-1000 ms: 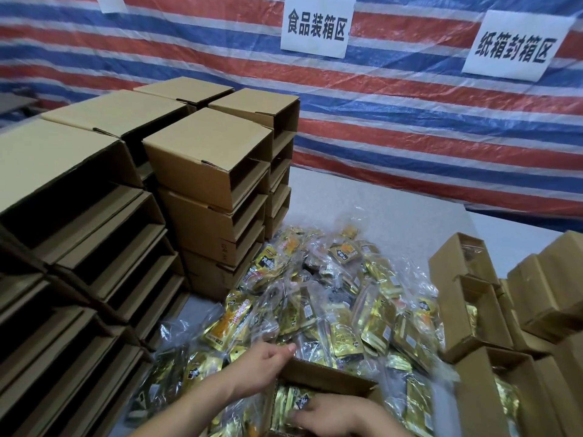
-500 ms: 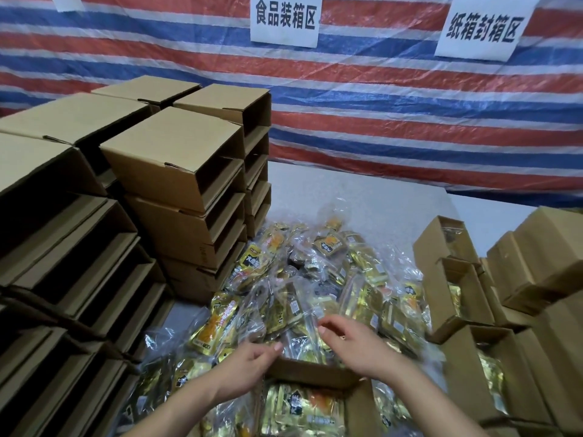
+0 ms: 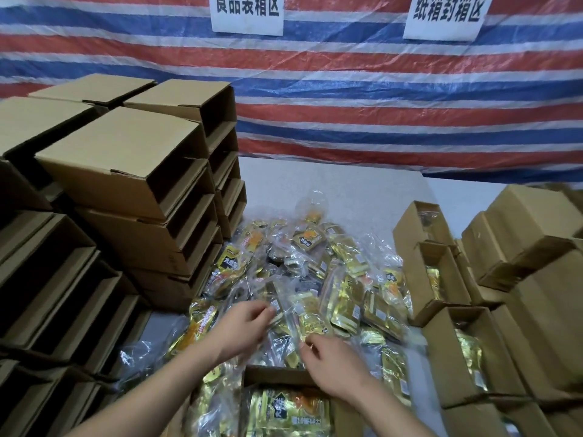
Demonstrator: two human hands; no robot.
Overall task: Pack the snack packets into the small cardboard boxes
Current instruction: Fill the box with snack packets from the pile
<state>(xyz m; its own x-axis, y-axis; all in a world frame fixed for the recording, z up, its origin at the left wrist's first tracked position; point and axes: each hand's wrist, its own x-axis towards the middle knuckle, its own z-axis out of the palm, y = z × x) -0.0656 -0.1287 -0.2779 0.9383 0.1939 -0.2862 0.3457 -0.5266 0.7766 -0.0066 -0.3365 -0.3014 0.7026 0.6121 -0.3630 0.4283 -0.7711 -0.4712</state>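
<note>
Pretty cramped setup: the grey table (image 3: 347,184) is walled in on the left by stacks of empty boxes (image 3: 132,184) lying on their sides, and on the right by a row of filled boxes (image 3: 438,272) standing open-topped with more cartons behind them. The only bare tabletop is the far strip up against the striped tarp (image 3: 378,89). The pile of snack packets (image 3: 315,272) fills the middle, spreading right up to the box stacks on both sides. At the near edge sits the open box (image 3: 277,378) being packed, with gold packets already inside. Both forearms reach over it into the pile. The left hand (image 3: 243,329) has its fingers curled, fingertips pinching a packet at the pile's near edge. The right hand (image 3: 331,357) is just beyond the box's far rim, fingers bent down among the packets, but I can't tell if it's actually got hold of one.
</note>
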